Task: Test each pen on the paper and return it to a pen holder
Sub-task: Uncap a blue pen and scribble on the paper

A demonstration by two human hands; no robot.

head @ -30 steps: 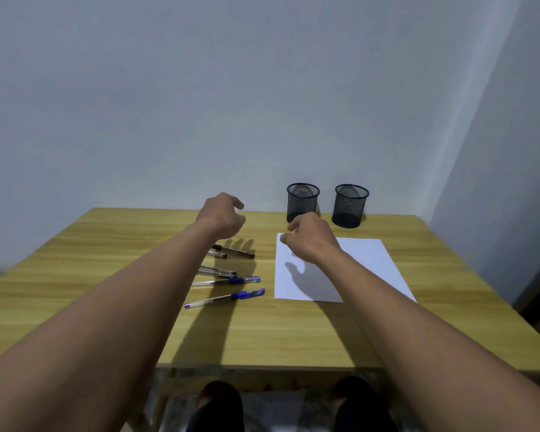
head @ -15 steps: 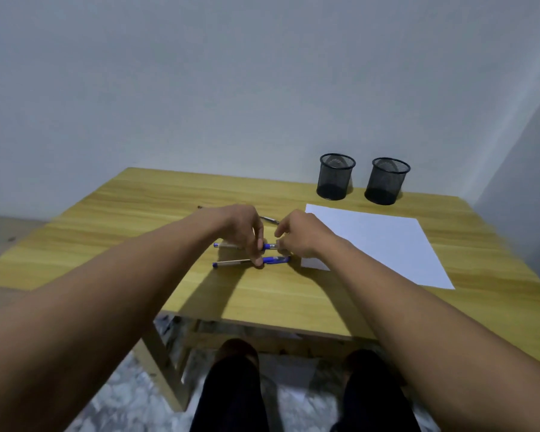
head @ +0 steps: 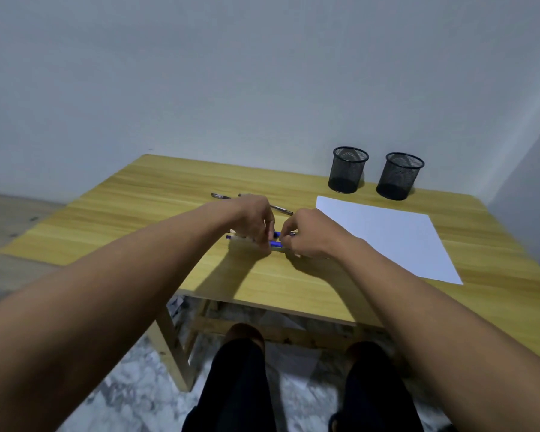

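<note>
Both hands meet over the nearest blue-capped pen (head: 275, 244) on the wooden table (head: 156, 226). My left hand (head: 256, 219) pinches its clear barrel, and my right hand (head: 306, 232) pinches the blue cap end. A second blue pen (head: 277, 234) lies just behind, partly hidden by the fingers. Black pens (head: 281, 209) lie farther back, mostly covered by my left hand. A white sheet of paper (head: 384, 235) lies to the right. Two black mesh pen holders (head: 347, 169) (head: 399, 176) stand at the back right.
The table's front edge runs just above my knees (head: 243, 338). A grey wall stands behind the table, with a corner at the right. Marble-pattern floor shows below, at the left.
Both hands came down from above the table onto the front blue pen. The head turned down and left, so the table sits lower and further right in view.
</note>
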